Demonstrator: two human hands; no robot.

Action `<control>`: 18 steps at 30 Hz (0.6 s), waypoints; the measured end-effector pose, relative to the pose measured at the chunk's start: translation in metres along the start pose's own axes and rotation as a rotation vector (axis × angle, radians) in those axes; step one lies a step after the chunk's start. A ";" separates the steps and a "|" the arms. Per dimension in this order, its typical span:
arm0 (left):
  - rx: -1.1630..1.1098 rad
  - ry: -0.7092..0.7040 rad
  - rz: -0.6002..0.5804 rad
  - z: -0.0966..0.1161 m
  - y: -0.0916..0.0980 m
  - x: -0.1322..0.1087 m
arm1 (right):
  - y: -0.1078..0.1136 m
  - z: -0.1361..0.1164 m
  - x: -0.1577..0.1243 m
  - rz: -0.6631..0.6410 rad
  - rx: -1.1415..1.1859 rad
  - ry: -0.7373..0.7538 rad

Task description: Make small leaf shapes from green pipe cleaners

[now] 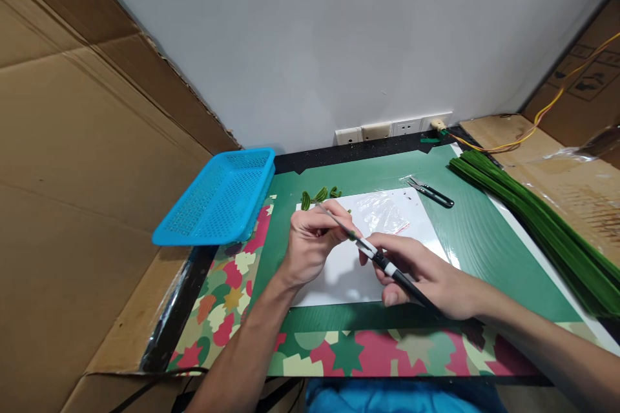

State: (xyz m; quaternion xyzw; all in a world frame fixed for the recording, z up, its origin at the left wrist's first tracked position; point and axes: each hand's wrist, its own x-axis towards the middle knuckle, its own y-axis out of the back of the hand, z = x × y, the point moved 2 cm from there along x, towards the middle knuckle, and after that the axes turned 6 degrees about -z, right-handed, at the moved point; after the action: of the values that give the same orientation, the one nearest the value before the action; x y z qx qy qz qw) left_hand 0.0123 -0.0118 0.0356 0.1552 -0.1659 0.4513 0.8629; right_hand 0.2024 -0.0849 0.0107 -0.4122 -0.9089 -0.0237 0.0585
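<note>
Worktop (314, 161) lay beneath a green mat (489, 251), with a blue basket (217, 200) between nine and ten o'clock from its middle and a bundle of long green strips (537, 229) at three. The right hand (438, 274) was wrapped round a black-handled tool (380, 260), whose long axis ran from four o'clock up to ten. The left hand (310, 242), nearer the tool's tip, pinched a small green piece (352, 235) at ten o'clock from the right hand; whether it touched the tool was unclear.

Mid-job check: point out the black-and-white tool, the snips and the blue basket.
Black-and-white tool (382, 261): head view, black section between white parts.
Snips (429, 193): head view, black handle.
Blue basket (217, 201): head view, perforated floor.
</note>
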 end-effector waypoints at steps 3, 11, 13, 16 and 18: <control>0.005 0.004 0.006 -0.001 0.001 0.000 | 0.000 0.004 0.002 0.021 0.016 -0.009; 0.033 -0.001 0.056 -0.001 -0.002 0.001 | 0.007 0.008 -0.004 -0.061 0.159 -0.021; 0.048 0.012 0.082 0.000 -0.003 0.002 | 0.008 0.007 -0.005 -0.080 0.170 -0.008; 0.066 0.031 0.119 0.001 -0.002 0.002 | 0.010 0.008 -0.005 -0.090 0.177 0.008; 0.071 0.038 0.128 0.001 -0.001 0.001 | 0.010 0.010 -0.004 -0.103 0.195 0.009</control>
State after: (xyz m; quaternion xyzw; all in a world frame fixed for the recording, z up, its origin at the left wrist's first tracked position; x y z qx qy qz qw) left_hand 0.0142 -0.0118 0.0366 0.1663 -0.1429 0.5140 0.8293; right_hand 0.2119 -0.0808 0.0003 -0.3573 -0.9266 0.0602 0.1010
